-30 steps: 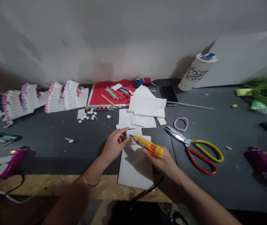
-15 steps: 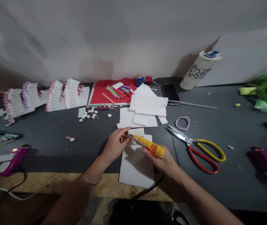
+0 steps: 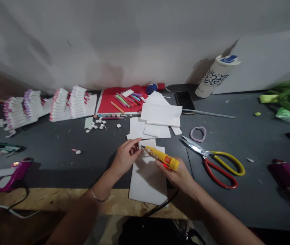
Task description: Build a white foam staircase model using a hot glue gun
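Observation:
My right hand [image 3: 179,175] is wrapped around a yellow hot glue gun [image 3: 162,157], its nozzle pointing left and away from me. Close to that nozzle, my left hand [image 3: 127,153] has its thumb and curled fingers brought together; whatever lies between them is hidden. The left index finger reaches toward a small white foam piece [image 3: 149,143]. Beneath the glue gun lies a longer white foam board [image 3: 148,183], overhanging the table's front edge. A cord runs down from the right hand's side.
White foam sheets [image 3: 161,115] are stacked behind my hands. Large scissors [image 3: 206,154] lie open at right, beside a lilac hair tie [image 3: 198,134]. A tumbler [image 3: 216,76] and a phone [image 3: 185,101] stand farther back. Small white pieces [image 3: 96,125] and cotton-swab bundles [image 3: 59,103] are at left.
The glue gun's nozzle has shifted very slightly to the right of the left fingertips. Both hands otherwise keep the same place and grip.

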Demonstrator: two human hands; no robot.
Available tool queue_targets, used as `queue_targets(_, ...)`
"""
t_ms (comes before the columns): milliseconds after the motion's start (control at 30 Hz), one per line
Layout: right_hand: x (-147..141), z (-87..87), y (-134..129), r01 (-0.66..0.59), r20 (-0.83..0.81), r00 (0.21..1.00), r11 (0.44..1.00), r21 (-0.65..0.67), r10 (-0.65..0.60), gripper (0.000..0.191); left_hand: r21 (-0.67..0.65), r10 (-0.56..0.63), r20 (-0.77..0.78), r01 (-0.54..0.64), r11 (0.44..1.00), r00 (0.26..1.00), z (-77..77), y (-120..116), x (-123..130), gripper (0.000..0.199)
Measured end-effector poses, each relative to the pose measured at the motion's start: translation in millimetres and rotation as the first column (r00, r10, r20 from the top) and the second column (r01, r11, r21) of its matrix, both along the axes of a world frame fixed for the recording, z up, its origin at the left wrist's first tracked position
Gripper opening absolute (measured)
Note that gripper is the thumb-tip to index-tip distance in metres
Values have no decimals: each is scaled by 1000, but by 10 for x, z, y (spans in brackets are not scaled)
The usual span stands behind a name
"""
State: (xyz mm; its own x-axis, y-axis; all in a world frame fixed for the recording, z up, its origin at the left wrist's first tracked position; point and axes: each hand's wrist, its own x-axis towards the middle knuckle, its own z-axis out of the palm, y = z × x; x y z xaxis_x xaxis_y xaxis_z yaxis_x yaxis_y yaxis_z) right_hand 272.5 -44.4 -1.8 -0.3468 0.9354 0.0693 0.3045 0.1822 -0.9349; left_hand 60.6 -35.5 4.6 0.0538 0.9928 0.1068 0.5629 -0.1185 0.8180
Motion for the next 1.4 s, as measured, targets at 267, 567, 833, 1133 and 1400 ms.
queue_targets(267, 21, -39, -1, 20, 24, 1000, 1000, -19, -19, 45, 7, 22, -5, -22, 1000, 1000, 16, -2, -2, 38)
queue_targets(567, 21, -20, -1, 29, -14, 999, 999, -32, -29, 46, 23, 23, -11, -23, 999, 1000, 20, 11, -31, 38)
queue_targets(833, 50, -41, 7, 47, -8, 999, 998, -48, -47, 48, 28, 21, 0, -21, 999, 1000, 29, 26, -47, 38)
queue_targets(1133, 67, -53, 20, 71, -31, 997, 996, -48, -72, 47, 31, 46, 9, -46, 998, 999, 37, 39, -72, 38)
queue_targets(1400, 73, -27, 39, 98, -41, 994, 991, -88, -102, 44, 50, 63, -6, -63, 997, 998, 44, 46, -99, 38)
